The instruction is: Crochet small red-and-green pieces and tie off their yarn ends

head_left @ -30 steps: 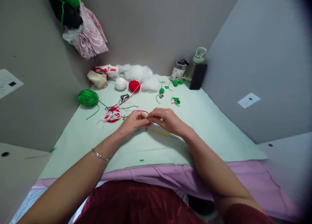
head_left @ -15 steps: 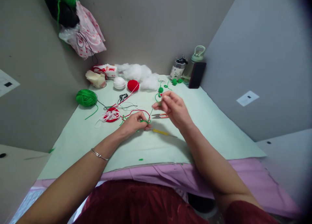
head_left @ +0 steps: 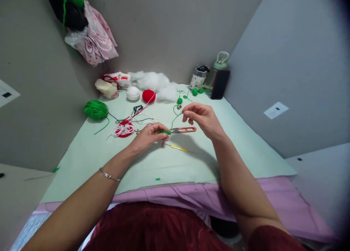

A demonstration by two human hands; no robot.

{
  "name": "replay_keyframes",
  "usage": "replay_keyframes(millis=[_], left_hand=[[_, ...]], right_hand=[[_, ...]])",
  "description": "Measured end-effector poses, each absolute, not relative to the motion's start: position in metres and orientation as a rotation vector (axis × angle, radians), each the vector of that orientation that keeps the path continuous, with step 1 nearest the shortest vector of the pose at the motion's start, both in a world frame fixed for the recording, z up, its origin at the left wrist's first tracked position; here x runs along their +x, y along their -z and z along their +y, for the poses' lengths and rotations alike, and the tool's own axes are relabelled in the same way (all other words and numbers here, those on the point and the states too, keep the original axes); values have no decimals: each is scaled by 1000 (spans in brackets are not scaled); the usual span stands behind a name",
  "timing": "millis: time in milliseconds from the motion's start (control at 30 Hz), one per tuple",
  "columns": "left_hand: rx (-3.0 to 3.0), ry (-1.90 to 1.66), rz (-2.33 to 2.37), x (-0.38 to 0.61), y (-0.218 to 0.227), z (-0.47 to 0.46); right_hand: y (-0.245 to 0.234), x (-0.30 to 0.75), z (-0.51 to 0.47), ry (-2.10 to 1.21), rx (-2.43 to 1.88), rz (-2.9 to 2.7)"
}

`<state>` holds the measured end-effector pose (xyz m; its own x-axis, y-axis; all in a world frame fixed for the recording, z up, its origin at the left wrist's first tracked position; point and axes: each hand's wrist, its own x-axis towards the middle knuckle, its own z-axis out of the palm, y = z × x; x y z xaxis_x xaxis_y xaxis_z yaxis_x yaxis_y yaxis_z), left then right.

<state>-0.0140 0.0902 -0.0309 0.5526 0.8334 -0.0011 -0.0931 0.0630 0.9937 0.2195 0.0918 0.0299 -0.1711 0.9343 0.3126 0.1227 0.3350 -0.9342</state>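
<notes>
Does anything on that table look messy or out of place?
Two things, mildly. The white yarn lies in a loose tangle to the left of the left hand, unlike the neatly wound white ball farther back. And a small green scrap near the front edge of the pale cloth looks like a stray snippet.

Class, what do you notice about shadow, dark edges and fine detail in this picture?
Head view: soft shadow on the pale green cloth beside the bare right forearm; head view: curved blackness darkens the upper right corner; head view: fine detail indistinct in the small green yarn piece in the left hand.
</notes>
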Motion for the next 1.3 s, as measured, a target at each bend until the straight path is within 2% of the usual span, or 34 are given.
replay_keyframes(millis=[233,533,867,1100,1300], left_hand=[[1320,-810,670,-15,30,90],[1388,-851,674,-14,28,89],[1366,-810,685,-13,25,88],[1380,-774,664,-15,27,89],[1340,-806,631,-16,27,88]], right_hand=[[-23,215,88,-789,-1029,-2023],[-19,215,88,-599,-1076,-2208],[-18,215,89,-576,-1012,-2267],[-13,213,92,-742,-948,-2257],[-8,207,92,-713,-1074,-2139]])
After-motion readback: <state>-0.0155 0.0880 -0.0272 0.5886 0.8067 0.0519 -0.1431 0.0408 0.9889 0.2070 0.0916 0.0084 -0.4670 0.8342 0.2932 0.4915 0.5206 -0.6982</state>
